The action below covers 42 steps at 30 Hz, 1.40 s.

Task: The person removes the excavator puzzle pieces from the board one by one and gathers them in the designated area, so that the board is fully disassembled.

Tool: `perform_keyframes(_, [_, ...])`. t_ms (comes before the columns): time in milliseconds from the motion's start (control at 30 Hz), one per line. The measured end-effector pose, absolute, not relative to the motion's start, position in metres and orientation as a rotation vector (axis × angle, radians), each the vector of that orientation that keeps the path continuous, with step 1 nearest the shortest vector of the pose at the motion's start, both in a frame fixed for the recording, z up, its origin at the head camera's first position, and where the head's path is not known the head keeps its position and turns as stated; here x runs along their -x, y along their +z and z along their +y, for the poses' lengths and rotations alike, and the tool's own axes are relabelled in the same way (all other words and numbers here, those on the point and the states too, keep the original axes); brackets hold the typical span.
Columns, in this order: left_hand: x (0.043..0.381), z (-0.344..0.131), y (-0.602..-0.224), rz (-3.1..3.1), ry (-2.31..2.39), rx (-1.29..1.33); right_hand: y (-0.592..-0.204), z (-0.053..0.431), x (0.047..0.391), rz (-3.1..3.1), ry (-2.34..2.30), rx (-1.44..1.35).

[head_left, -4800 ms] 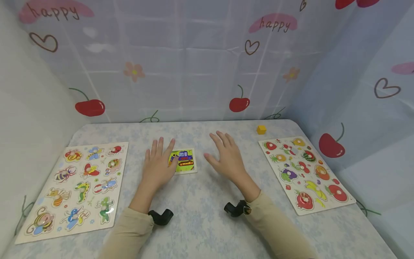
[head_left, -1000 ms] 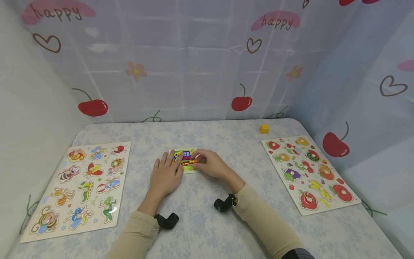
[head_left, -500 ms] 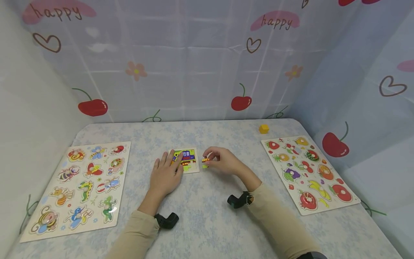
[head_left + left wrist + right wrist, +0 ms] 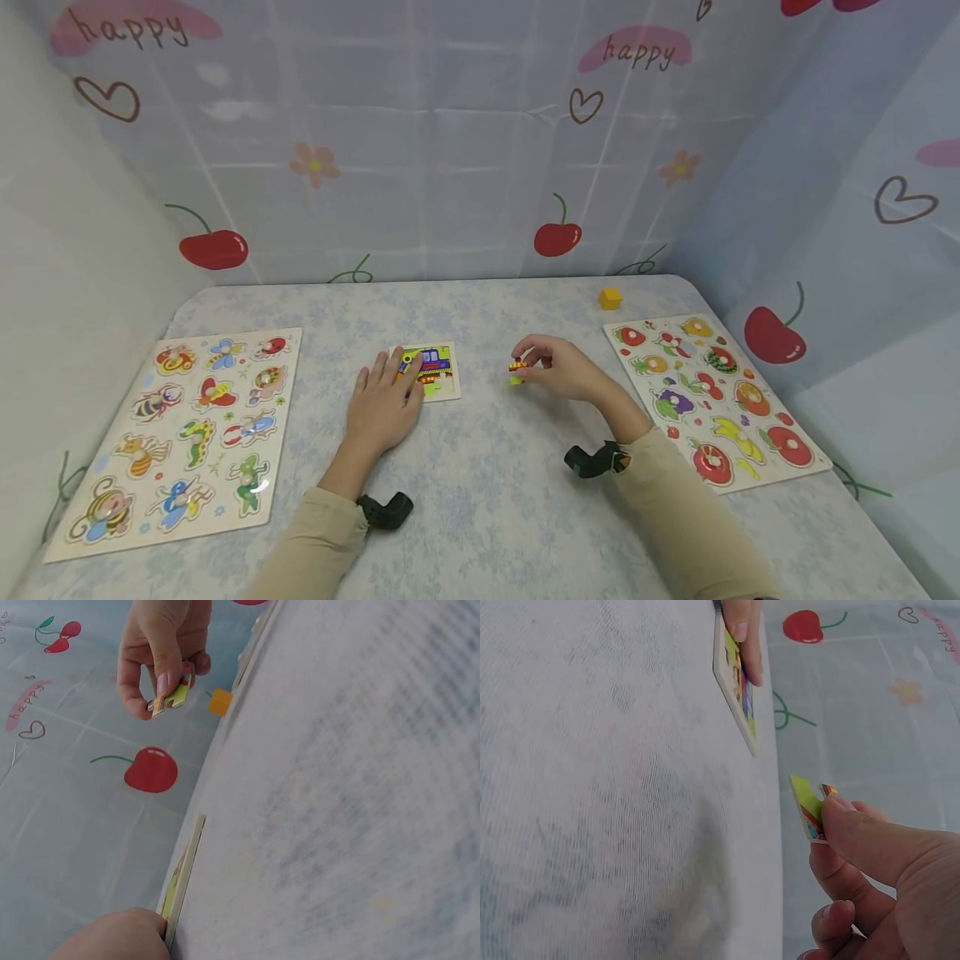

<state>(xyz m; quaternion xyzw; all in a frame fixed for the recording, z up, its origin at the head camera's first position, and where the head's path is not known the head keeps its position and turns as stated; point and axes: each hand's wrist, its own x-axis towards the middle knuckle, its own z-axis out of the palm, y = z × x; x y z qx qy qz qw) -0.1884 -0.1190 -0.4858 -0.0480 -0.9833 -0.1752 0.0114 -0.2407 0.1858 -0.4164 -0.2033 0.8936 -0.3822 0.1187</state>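
In the head view, a small square jigsaw puzzle (image 4: 441,367) with a purple vehicle on a green ground lies mid-table. My left hand (image 4: 384,407) rests on its left part with straight fingers, hiding that side. A pale bare spot shows at the puzzle's lower right. To the right, my right hand (image 4: 566,368) pinches a puzzle piece (image 4: 516,372) between thumb and fingers, held above the table. Seen from the right wrist, the puzzle piece (image 4: 805,804) is thin, green and reddish, with a notched edge. The left wrist view also shows the puzzle piece (image 4: 178,695) in the air.
A large board of insect pictures (image 4: 213,433) lies at the left. Another board with fruit pictures (image 4: 720,400) lies at the right, partly under the right forearm. Behind it sits a yellow cube (image 4: 611,299). A printed curtain (image 4: 450,192) hangs along the table's back edge.
My right hand came down to the puzzle, took a piece from its lower right and carried it off to the right. My left hand has stayed on the puzzle.
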Motion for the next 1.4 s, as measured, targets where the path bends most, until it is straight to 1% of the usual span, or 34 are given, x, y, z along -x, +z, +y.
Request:
perform_keyframes(300, [0.189,-0.119,-0.486,-3.071,-0.538,0.142,-0.414,0.226,0.241,2.646,-1.053,0.566])
perform_keyframes(533, [0.189,-0.12,-0.484,-3.065,-0.534,0.145,-0.415,0.25,0.24,2.695,-0.993,0.419])
perform_keyframes(633, [0.189,-0.12,-0.485,-3.065,-0.54,0.147,-0.419,0.257,0.241,2.712,-0.966,0.402])
perform_keyframes(1133, [0.189,-0.121,-0.487,-3.067,-0.532,0.154,-0.424,0.265,0.243,2.702,-0.831,0.303])
perform_keyframes(1400, [0.189,-0.12,-0.487,-3.064,-0.537,0.154,-0.428,0.264,0.239,2.774,-0.725,0.331])
